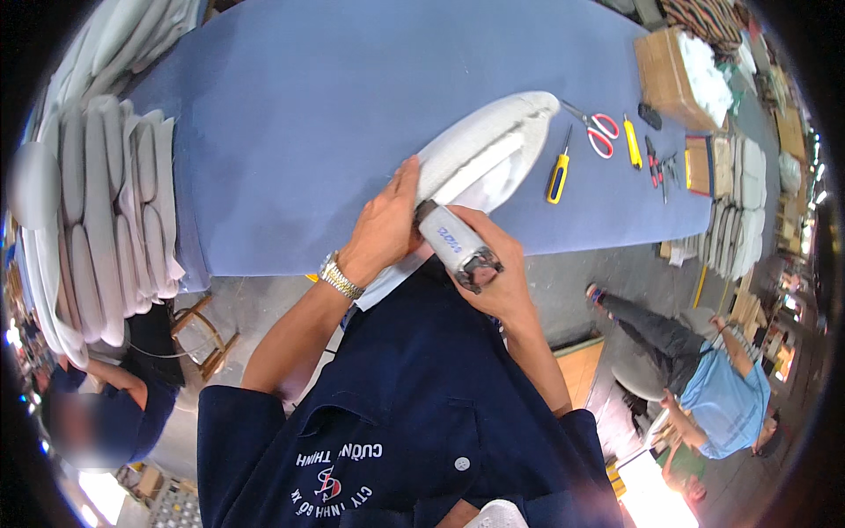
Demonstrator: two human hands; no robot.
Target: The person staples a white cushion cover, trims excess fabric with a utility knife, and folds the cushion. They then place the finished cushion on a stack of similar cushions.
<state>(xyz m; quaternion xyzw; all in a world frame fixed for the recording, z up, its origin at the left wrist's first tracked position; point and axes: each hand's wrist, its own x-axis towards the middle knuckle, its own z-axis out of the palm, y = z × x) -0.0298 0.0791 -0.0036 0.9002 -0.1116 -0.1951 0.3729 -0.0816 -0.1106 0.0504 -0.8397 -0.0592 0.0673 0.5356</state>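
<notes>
"What fills twelve o'clock on my remote feed?"
"A blue-covered table (334,106), a pale grey cushion (458,145) over it at one o'clock."
"And the hands?"
"Toward eleven, the left hand (380,231) touches the cushion's near edge; I cannot tell whether it's closed. Toward three, the right hand (502,264) grips a grey-white tool (451,242). Scissors (589,121) lie at two."

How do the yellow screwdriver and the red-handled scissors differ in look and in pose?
The screwdriver has one straight yellow-and-dark handle; the scissors have two red-and-white loops. The screwdriver's shaft points nearly straight forward, while the scissors' blades slant forward and left. Both lie on the blue table.
</notes>
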